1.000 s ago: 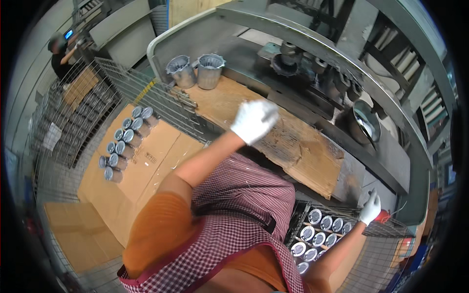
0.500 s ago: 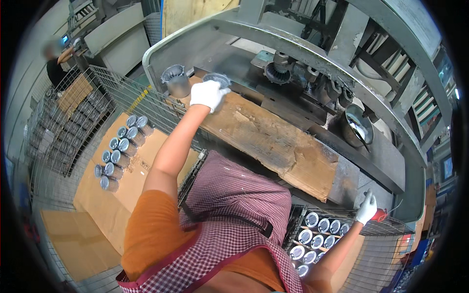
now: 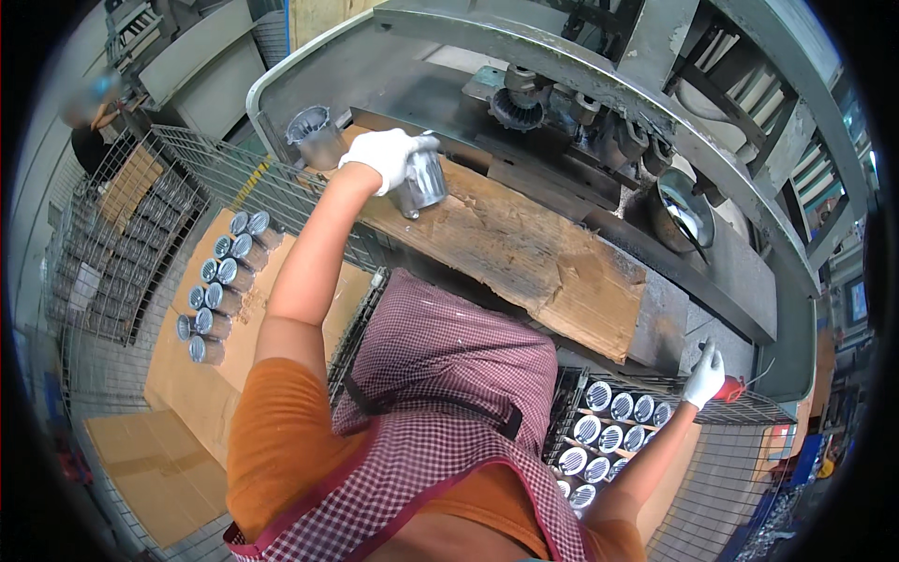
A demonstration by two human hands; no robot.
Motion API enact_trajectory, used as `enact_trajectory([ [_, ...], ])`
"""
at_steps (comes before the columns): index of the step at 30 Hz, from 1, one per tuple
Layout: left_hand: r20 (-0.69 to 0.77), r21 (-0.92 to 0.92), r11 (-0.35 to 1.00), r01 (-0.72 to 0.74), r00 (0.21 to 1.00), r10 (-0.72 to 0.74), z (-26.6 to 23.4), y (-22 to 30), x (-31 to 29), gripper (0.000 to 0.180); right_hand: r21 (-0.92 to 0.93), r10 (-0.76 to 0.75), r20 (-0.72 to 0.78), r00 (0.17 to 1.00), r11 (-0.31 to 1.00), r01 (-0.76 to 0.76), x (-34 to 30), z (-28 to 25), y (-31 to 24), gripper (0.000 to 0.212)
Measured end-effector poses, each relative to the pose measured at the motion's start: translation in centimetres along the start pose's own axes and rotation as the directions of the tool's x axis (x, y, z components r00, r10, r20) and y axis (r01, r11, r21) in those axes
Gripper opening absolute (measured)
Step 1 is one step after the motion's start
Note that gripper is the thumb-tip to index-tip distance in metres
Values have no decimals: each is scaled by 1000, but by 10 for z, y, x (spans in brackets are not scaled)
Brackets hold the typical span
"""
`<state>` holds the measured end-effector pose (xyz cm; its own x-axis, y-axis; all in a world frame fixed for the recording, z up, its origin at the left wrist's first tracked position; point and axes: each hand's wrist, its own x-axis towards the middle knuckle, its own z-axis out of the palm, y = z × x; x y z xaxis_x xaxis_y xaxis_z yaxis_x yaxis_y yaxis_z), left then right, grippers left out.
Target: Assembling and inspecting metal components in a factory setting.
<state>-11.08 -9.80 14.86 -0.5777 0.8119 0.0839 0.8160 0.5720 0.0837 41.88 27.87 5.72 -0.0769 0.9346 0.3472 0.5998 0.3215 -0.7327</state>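
My left hand, in a white glove, is closed around a grey ribbed metal cup-shaped casting, held tilted just above the cardboard-covered ledge. Beside it, a second cup-shaped casting with a toothed rim stands at the ledge's left end. Far to the right, my gloved right hand is over the edge of the wire basket, fingers drawn together pointing up. A small dark spot shows at its fingertips; what it is, I cannot make out. Right next to this hand is a red object with a thin wire.
A worn cardboard sheet covers the ledge before the press tooling. A metal bowl stands at right. Several castings stand on cardboard at left; more fill a wire basket at right. Another person works at far left.
My left hand has tipped the casting from rim-up onto its side, so its ribbed wall now shows. The right hand has hardly moved. The view has shifted slightly.
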Motion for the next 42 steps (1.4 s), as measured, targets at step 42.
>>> enact_trajectory([
  [42, -296, -163, 970, -179, 947, 125, 139, 119, 12, 51, -174, -67, -16, 998, 983, 63, -5, -4, -25, 51],
])
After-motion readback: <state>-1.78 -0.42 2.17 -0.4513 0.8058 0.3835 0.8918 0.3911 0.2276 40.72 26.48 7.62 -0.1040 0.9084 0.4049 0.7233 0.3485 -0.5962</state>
